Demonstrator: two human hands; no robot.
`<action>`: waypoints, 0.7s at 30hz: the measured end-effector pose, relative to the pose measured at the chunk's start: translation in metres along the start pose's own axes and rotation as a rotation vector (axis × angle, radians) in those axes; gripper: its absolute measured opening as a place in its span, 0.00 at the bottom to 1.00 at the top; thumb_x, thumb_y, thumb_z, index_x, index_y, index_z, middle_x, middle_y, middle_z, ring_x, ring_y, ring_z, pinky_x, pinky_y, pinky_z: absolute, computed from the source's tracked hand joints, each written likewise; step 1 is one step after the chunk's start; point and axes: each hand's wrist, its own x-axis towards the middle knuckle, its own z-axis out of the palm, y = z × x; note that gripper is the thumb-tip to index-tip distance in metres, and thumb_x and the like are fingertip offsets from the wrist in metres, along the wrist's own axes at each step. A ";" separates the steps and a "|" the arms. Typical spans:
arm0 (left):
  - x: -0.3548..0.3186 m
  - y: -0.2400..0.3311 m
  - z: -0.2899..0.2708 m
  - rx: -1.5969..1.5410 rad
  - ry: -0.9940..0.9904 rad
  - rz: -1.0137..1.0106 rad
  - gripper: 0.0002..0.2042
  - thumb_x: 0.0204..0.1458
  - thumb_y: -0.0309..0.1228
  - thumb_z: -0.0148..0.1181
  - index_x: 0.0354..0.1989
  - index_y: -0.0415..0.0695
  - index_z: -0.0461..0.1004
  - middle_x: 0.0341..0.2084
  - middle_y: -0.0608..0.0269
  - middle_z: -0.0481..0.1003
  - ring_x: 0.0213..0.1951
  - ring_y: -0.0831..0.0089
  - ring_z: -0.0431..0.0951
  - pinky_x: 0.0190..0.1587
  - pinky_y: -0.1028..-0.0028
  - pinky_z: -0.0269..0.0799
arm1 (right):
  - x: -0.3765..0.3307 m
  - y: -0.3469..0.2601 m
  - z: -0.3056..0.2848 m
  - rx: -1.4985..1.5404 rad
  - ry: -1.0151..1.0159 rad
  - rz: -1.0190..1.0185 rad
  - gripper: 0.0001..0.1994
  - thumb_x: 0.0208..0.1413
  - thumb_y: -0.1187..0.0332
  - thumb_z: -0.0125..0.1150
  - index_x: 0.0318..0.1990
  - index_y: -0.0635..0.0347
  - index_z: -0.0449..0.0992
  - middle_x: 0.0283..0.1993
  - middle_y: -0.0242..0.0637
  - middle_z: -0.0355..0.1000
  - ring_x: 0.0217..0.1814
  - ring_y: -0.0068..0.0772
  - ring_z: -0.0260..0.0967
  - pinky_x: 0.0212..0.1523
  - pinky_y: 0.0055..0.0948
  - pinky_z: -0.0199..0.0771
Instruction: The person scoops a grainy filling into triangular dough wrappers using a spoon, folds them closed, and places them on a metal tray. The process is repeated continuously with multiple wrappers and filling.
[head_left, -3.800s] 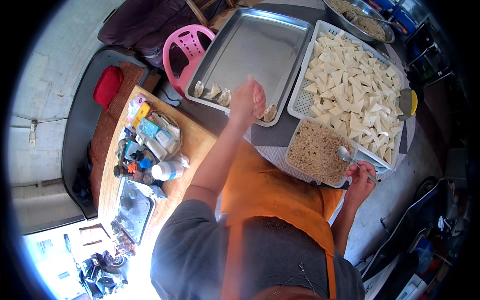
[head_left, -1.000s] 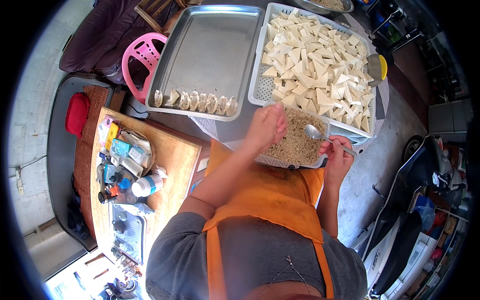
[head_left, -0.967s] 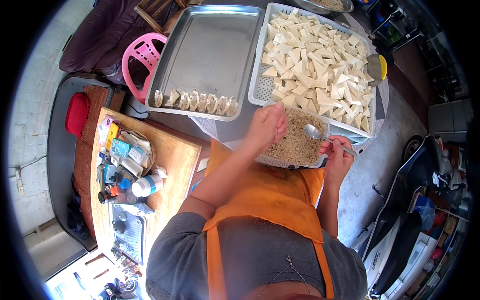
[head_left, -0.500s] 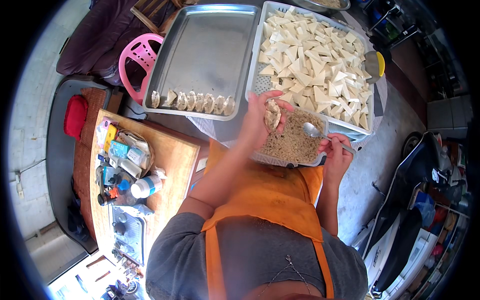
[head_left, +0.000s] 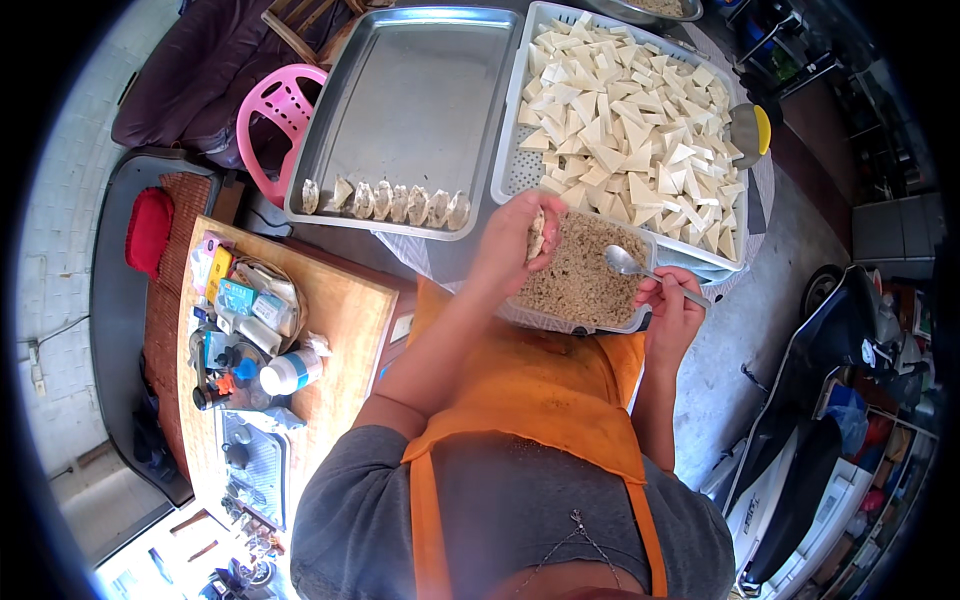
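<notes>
A tofu triangle [head_left: 536,234] sits pinched in my left hand [head_left: 515,240] over the tub of minced filling [head_left: 575,285], my right hand [head_left: 668,305] closed on the spoon [head_left: 630,266]; seven stuffed pieces [head_left: 385,201] line the steel tray [head_left: 420,90], while the white basket [head_left: 520,165] remains full.

Colourful small packets [head_left: 240,297] on wooden table [head_left: 340,330]

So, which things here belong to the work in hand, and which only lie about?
In use:
left hand holding a tofu piece
right hand with spoon
filling container
white basket of tofu
steel tray with stuffed pieces

Lying about:
pink stool
wooden table with bottles
red cushion
</notes>
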 end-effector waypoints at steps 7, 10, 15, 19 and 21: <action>0.003 -0.006 0.018 0.150 0.146 0.045 0.23 0.62 0.46 0.27 0.40 0.42 0.67 0.23 0.66 0.67 0.23 0.76 0.65 0.24 0.78 0.61 | 0.000 -0.003 0.011 0.082 -0.025 0.010 0.06 0.57 0.74 0.47 0.35 0.66 0.70 0.24 0.39 0.71 0.21 0.25 0.67 0.23 0.22 0.71; 0.005 -0.011 0.017 0.200 0.114 0.040 0.27 0.61 0.50 0.22 0.38 0.43 0.67 0.26 0.65 0.68 0.25 0.76 0.66 0.29 0.76 0.63 | 0.002 -0.013 0.029 0.105 -0.072 -0.004 0.06 0.57 0.73 0.47 0.34 0.67 0.71 0.24 0.39 0.71 0.20 0.25 0.67 0.22 0.22 0.71; 0.001 -0.017 0.015 0.426 0.151 0.118 0.26 0.61 0.50 0.22 0.33 0.44 0.66 0.22 0.64 0.68 0.21 0.78 0.65 0.25 0.77 0.63 | 0.009 -0.017 0.059 0.064 -0.154 0.018 0.06 0.57 0.74 0.48 0.34 0.66 0.71 0.25 0.38 0.72 0.21 0.23 0.68 0.23 0.20 0.70; -0.002 -0.019 0.012 0.639 0.180 0.262 0.26 0.61 0.51 0.22 0.32 0.44 0.65 0.20 0.66 0.68 0.20 0.79 0.64 0.23 0.78 0.62 | 0.004 -0.014 0.073 -0.057 -0.198 -0.005 0.05 0.57 0.75 0.48 0.34 0.66 0.71 0.25 0.37 0.72 0.22 0.21 0.68 0.24 0.19 0.71; -0.002 -0.022 0.006 0.647 0.173 0.284 0.26 0.62 0.50 0.22 0.32 0.44 0.65 0.20 0.66 0.68 0.20 0.79 0.64 0.23 0.78 0.61 | -0.004 -0.014 0.076 -0.146 -0.196 -0.046 0.06 0.57 0.74 0.47 0.35 0.66 0.71 0.25 0.38 0.72 0.22 0.21 0.68 0.24 0.19 0.71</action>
